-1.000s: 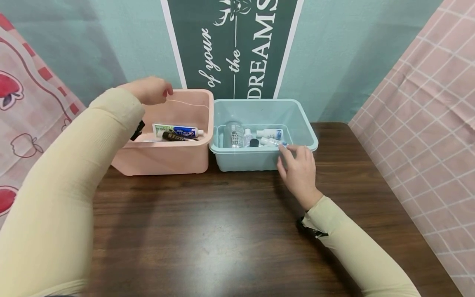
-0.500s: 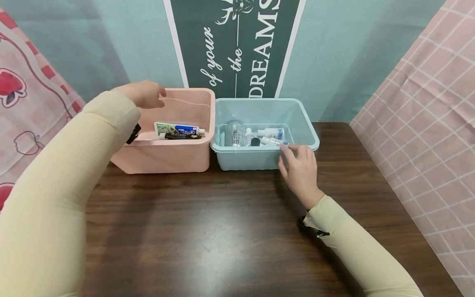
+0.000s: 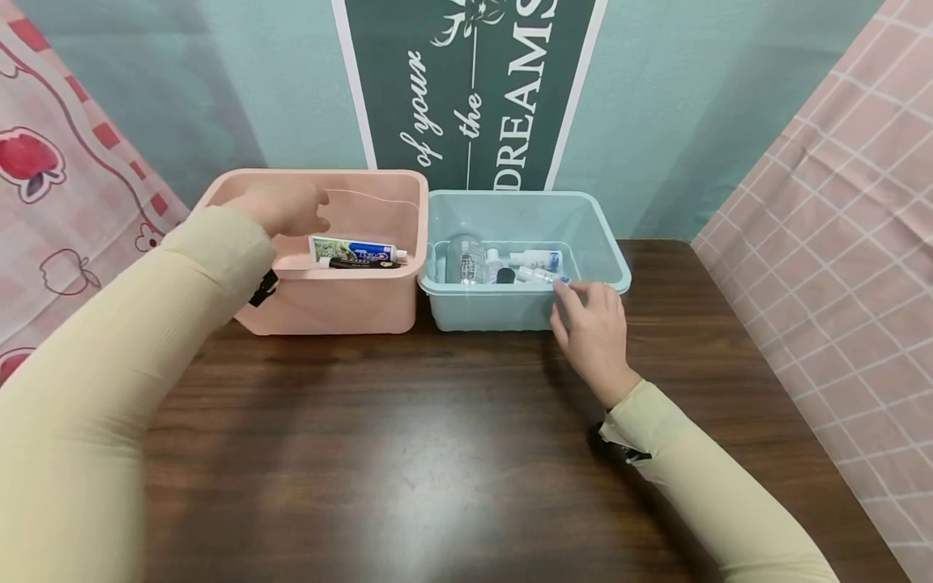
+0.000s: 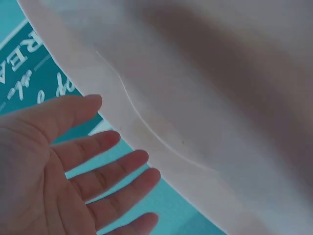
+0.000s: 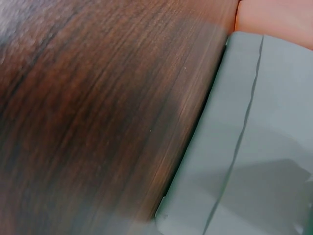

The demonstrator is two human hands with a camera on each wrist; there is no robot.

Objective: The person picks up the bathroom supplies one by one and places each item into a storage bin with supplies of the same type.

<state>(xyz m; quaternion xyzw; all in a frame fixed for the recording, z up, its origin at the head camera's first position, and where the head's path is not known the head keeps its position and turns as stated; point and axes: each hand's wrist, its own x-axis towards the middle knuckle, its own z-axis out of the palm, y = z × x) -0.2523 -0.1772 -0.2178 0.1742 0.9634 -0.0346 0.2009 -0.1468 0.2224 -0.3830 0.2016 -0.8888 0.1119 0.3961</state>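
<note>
My left hand [image 3: 284,206] hangs over the pink bin [image 3: 335,304], holding nothing. In the left wrist view its fingers are spread beside the bin's wall [image 4: 161,112]. Below it, inside the bin, lie a blue, green and white toothpaste tube [image 3: 355,250] and a black tube [image 3: 362,264]. My right hand [image 3: 598,340] rests at the front rim of the blue bin [image 3: 488,312], fingers loosely bent, fingertips near the blue end of a small white tube [image 3: 535,276]. The right wrist view shows only the bin's outer wall [image 5: 230,132] and the table, not the hand.
The blue bin also holds a clear bottle [image 3: 466,261], a white bottle [image 3: 537,259] and a small bottle [image 3: 492,264] beside a black cap [image 3: 505,276]. Both bins stand side by side on the dark wooden table [image 3: 437,437], backed by a teal cloth [image 3: 663,105].
My left hand has come lower into the pink bin. The black tube, slanted a second ago, now lies flat along the toothpaste tube. My right hand stays at the blue rim.
</note>
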